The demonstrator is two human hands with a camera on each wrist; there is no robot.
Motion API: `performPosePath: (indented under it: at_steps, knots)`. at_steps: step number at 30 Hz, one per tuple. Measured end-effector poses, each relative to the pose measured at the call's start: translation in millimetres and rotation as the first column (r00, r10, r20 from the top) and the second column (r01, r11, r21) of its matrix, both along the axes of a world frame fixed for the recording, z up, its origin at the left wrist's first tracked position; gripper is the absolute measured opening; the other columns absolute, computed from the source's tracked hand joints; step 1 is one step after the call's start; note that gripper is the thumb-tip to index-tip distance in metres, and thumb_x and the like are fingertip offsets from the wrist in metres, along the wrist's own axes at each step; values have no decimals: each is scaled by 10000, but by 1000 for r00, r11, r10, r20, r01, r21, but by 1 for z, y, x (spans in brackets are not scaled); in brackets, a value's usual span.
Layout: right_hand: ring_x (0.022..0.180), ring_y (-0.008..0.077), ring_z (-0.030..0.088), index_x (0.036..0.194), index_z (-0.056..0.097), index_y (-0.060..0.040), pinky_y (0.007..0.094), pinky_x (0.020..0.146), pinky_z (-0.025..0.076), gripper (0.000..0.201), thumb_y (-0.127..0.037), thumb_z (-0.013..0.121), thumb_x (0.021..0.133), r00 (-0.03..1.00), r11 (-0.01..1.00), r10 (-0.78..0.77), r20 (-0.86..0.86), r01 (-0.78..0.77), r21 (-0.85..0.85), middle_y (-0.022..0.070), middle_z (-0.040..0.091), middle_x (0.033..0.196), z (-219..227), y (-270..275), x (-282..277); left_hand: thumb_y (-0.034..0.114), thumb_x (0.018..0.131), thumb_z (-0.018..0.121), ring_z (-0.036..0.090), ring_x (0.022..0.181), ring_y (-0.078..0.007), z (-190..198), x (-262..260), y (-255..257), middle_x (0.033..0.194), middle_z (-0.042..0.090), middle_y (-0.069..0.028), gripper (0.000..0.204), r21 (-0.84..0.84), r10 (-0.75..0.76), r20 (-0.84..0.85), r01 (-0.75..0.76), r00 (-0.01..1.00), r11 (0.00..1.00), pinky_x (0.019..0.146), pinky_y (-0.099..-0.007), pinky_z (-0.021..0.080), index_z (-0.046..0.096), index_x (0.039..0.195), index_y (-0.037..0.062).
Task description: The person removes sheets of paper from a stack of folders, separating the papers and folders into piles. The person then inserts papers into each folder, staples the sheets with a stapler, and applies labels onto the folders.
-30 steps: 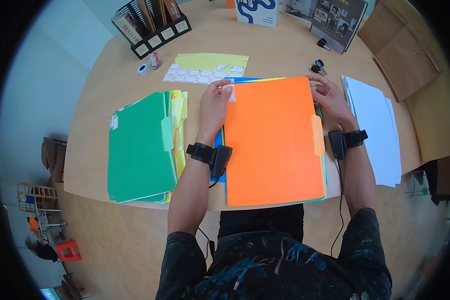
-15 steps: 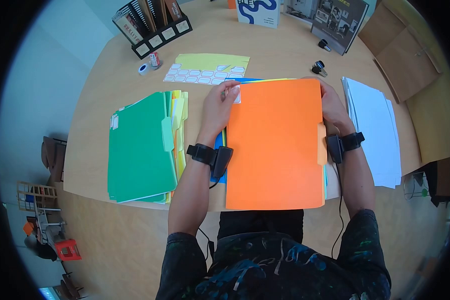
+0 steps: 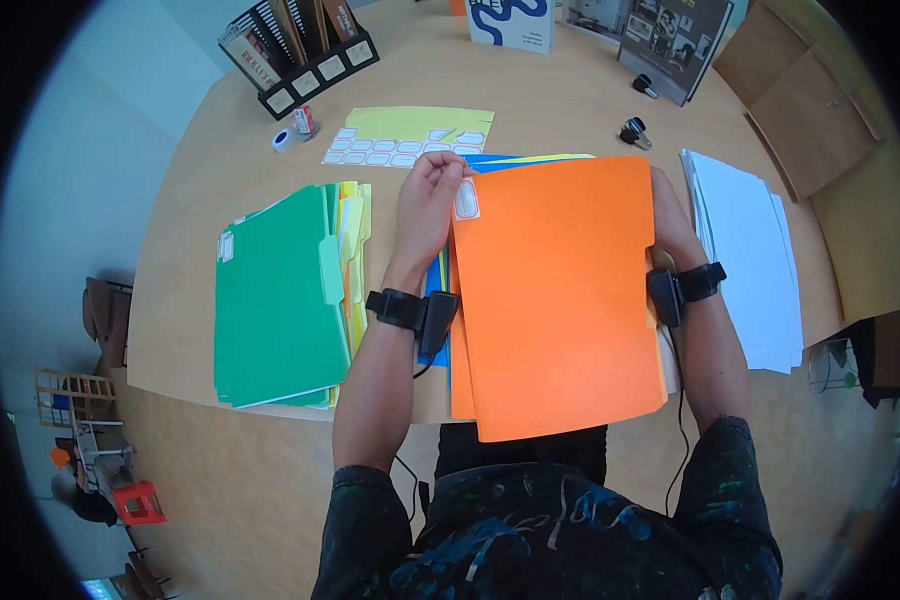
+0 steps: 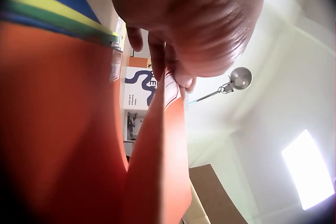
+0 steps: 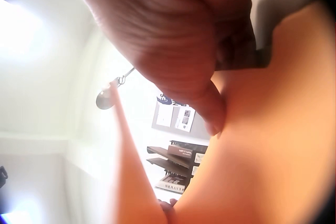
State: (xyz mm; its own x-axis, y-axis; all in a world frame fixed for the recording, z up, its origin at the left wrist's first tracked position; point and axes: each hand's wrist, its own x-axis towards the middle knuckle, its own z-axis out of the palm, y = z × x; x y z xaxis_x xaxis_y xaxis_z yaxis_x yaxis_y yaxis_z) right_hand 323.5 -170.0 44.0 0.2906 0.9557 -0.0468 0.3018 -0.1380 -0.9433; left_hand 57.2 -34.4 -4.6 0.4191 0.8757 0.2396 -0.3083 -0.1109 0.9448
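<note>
An orange folder (image 3: 560,300) with a white label (image 3: 467,200) at its top left corner is raised and tilted over a stack, with its lower edge past the table's front. My left hand (image 3: 430,215) pinches that corner beside the label; the left wrist view shows the fingers (image 4: 170,61) on the labelled edge. Partly hidden behind the right edge is my right hand (image 3: 675,220). In the right wrist view, its thumb lies on an orange panel (image 5: 273,145), other fingers curled behind, and a second orange panel (image 5: 128,166) stands apart. Blue folder edges (image 3: 435,300) show beneath.
Green folders (image 3: 275,300) lie left over yellow ones (image 3: 362,220). White papers (image 3: 745,270) lie right. Behind are a label sheet (image 3: 375,150), a tape roll (image 3: 283,140), a small box (image 3: 304,122), black clips (image 3: 634,132), a book rack (image 3: 320,75) and standing books (image 3: 675,45).
The top orange folder has shifted right and toward the body, baring another orange edge at lower left. My right hand has slipped behind its right edge; my left fingers have moved off the label's face.
</note>
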Motion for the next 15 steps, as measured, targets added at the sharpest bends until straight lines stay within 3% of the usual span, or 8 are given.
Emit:
performPosePath:
  at_steps: [1, 3, 6, 10, 12, 13, 15]
  knots:
    - [973, 119, 619, 1207, 610, 17, 294, 871, 496, 330, -104, 705, 914, 1000, 1000, -3, -1, 3, 0, 60, 681, 1100, -3, 1, 1, 184, 1000, 581, 581, 1039, -153, 2, 0, -1, 1020, 648, -74, 195, 0, -3, -1, 3, 1000, 1000, 934, -322, 455, 615, 1085, 12]
    - [975, 123, 622, 1228, 607, 18, 307, 882, 494, 367, -145, 711, 916, 998, 995, 66, 18, -67, 80, 67, 684, 1112, -10, 4, 5, 218, 1000, 593, 592, 1023, -152, 4, 0, -6, 1003, 650, -76, 240, 305, 163, -294, -69, 942, 950, 907, -324, 469, 639, 1102, 6]
    - [973, 124, 627, 1213, 616, 15, 301, 887, 491, 363, -167, 715, 915, 996, 998, 59, 72, -60, 18, 62, 686, 1097, -5, 2, 3, 254, 1009, 613, 597, 943, -121, 20, 0, -17, 937, 655, -38, 271, 357, 148, -444, 23, 884, 934, 887, -275, 467, 641, 1139, 18]
    - [894, 112, 620, 1194, 627, 7, 282, 825, 485, 355, -182, 725, 909, 999, 996, 20, -44, -16, 85, 52, 698, 1019, -16, 8, 10, 283, 1002, 622, 584, 920, -115, 3, -4, -2, 930, 644, -33, 280, 298, 85, -409, 45, 909, 953, 855, -261, 461, 661, 1080, 17]
    - [799, 97, 593, 1172, 641, -4, 265, 748, 465, 328, -189, 718, 913, 989, 972, 49, 138, -79, 221, 39, 702, 940, -34, 18, 25, 283, 1003, 609, 577, 898, -108, -4, -5, 3, 905, 641, -22, 260, 18, -22, -111, 24, 994, 1000, 842, -246, 449, 678, 1042, 35]
    - [799, 97, 593, 1172, 641, -4, 265, 748, 465, 328, -189, 718, 913, 989, 973, 47, 139, -77, 219, 39, 702, 940, -33, 17, 24, 283, 1003, 609, 577, 898, -108, -2, -5, 2, 905, 641, -22, 260, 16, -25, -110, 27, 994, 1000, 842, -246, 449, 678, 1042, 35]
    - [741, 82, 559, 1154, 651, -10, 263, 677, 440, 304, -200, 702, 923, 986, 990, 11, 164, -34, 138, 37, 698, 885, -29, 17, 21, 253, 1067, 474, 572, 954, -127, 2, -6, -1, 1024, 638, -39, 216, 14, 76, -91, -75, 993, 997, 859, -284, 464, 572, 1029, 64]
